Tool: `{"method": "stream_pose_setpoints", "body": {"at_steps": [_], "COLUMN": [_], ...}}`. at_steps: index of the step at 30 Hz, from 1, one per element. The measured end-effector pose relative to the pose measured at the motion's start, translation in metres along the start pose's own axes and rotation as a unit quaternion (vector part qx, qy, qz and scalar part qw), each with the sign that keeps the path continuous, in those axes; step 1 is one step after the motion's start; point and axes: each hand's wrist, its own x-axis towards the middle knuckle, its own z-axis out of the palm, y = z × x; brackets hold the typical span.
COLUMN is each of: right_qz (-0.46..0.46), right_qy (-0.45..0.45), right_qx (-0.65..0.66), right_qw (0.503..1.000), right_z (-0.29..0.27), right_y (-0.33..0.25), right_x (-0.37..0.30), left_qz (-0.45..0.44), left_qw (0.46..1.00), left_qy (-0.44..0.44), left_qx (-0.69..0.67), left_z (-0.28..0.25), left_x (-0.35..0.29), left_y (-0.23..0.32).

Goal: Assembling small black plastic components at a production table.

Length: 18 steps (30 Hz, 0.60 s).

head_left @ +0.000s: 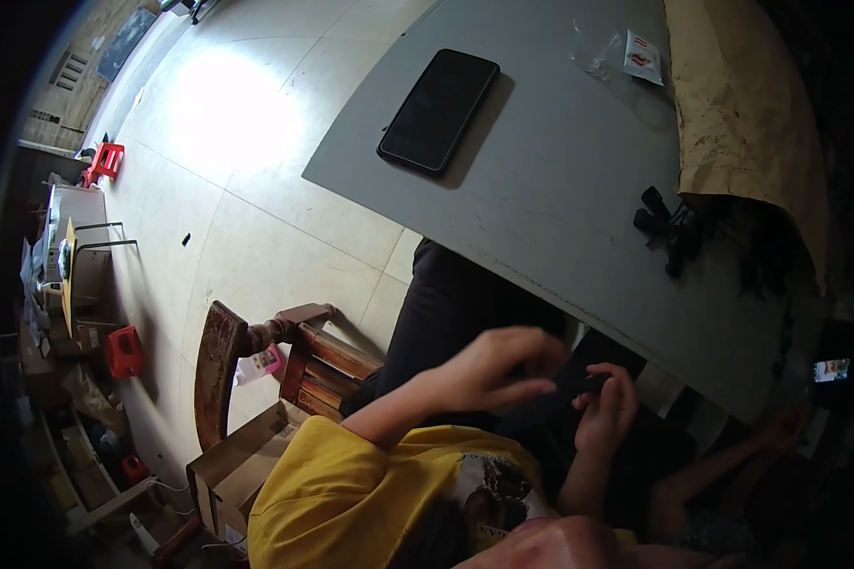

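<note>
My left hand hovers over my lap, beside the table's near edge. Its thumb and fingers are apart, blurred by motion, and I see nothing between them. Just right of it, my right hand is closed with the fingers bent around a small black piece; its kind is hard to make out against the dark clothing. On the grey table ahead, several small black parts, looking like clips, lie in a pile by the mouth of a brown paper bag.
A black smartphone lies on the table's left part. Toward the back are a small white packet and clear plastic. A wooden chair and a cardboard box stand at my left. Another person's hands show dimly at right.
</note>
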Motion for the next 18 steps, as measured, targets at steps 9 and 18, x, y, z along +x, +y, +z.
{"method": "stream_pose_setpoints", "body": {"at_steps": [9, 18], "right_qz": [-0.078, -0.229], "right_qy": [-0.102, -0.085], "right_qx": [-0.051, -0.298], "right_qw": [0.99, 0.923], "right_z": [0.003, 0.007], "right_y": [-0.002, -0.011], "right_x": [-0.003, -0.012], "left_qz": [0.01, -0.134], "left_qw": [0.989, 0.983], "left_qy": [-0.055, -0.021], "left_qx": [-0.135, -0.124], "left_z": [0.02, 0.036], "left_x": [-0.002, -0.007], "left_y": [-0.02, -0.013]}}
